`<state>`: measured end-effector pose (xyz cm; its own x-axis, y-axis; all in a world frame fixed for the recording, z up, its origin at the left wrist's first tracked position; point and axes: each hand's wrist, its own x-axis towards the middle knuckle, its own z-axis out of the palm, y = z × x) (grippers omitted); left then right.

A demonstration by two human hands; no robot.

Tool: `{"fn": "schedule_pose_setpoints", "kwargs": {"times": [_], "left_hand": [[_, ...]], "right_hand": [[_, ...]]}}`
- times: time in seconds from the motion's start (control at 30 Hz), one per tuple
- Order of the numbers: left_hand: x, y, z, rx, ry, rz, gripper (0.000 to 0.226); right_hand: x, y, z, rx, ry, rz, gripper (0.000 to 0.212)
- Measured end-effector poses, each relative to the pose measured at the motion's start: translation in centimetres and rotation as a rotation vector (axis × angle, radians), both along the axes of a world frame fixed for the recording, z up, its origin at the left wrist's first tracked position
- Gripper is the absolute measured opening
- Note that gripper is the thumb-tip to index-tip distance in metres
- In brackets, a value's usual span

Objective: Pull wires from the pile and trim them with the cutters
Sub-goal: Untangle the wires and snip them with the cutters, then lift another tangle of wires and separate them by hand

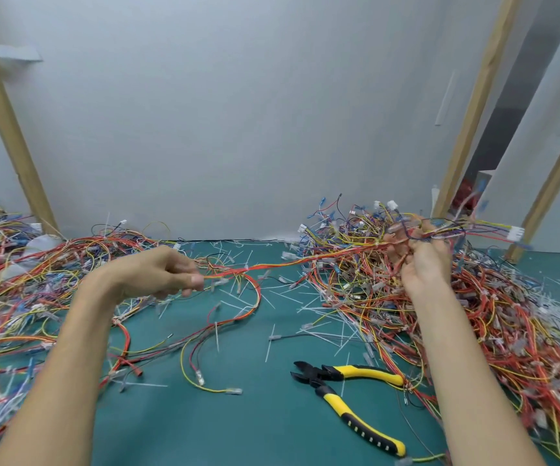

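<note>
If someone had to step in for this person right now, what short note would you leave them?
Left hand: grip pinched on one end of a red-orange wire bundle.
Right hand: grips the other end among tangled wires, raised over the right pile.
Cutters: lying open on the green mat, in neither hand.
Done: white offcuts litter the mat, so some trimming seems done.
Left: free this bundle, take the cutters, trim; a big pile remains.
</note>
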<state>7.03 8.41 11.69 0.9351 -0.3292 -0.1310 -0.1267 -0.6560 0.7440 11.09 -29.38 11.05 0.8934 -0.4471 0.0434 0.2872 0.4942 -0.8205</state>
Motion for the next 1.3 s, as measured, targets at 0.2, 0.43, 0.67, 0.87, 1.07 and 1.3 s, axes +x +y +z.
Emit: {"fn": "schedule_pose_setpoints", "kwargs": {"times": [0.2, 0.43, 0.67, 0.87, 1.07, 1.3], "left_hand": [[0.5, 1.5, -1.2, -0.135, -0.001, 0.046, 0.021], [0.8, 2.6, -2.1, -0.056, 0.202, 0.099, 0.019], [0.2, -1.8, 0.1, -0.008, 0.32, -0.109, 0.015], [-1.4, -10.3, 0.2, -0.135, 0.248, -0.301, 0.021], [-2.9, -19.3, -2.7, -0.118, 0.007, -0.532, 0.04], [-1.8, -18.8, -4.0, 0.266, -0.162, -0.521, 0.038]], "right_hand": [[-0.2, 0.0, -0.2, -0.078, 0.034, -0.006, 0.046], [0.5, 1.1, -0.4, -0.389, 0.07, 0.024, 0.032], [4.6, -0.4, 4.7, -0.881, 0.112, -0.178, 0.028], [8.2, -2.1, 11.3, -1.256, 0.212, -0.174, 0.023], [9.5, -3.2, 9.7, -1.908, 0.364, -0.273, 0.056], [7.6, -4.9, -4.3, -2.111, 0.575, 0.052, 0.058]]}}
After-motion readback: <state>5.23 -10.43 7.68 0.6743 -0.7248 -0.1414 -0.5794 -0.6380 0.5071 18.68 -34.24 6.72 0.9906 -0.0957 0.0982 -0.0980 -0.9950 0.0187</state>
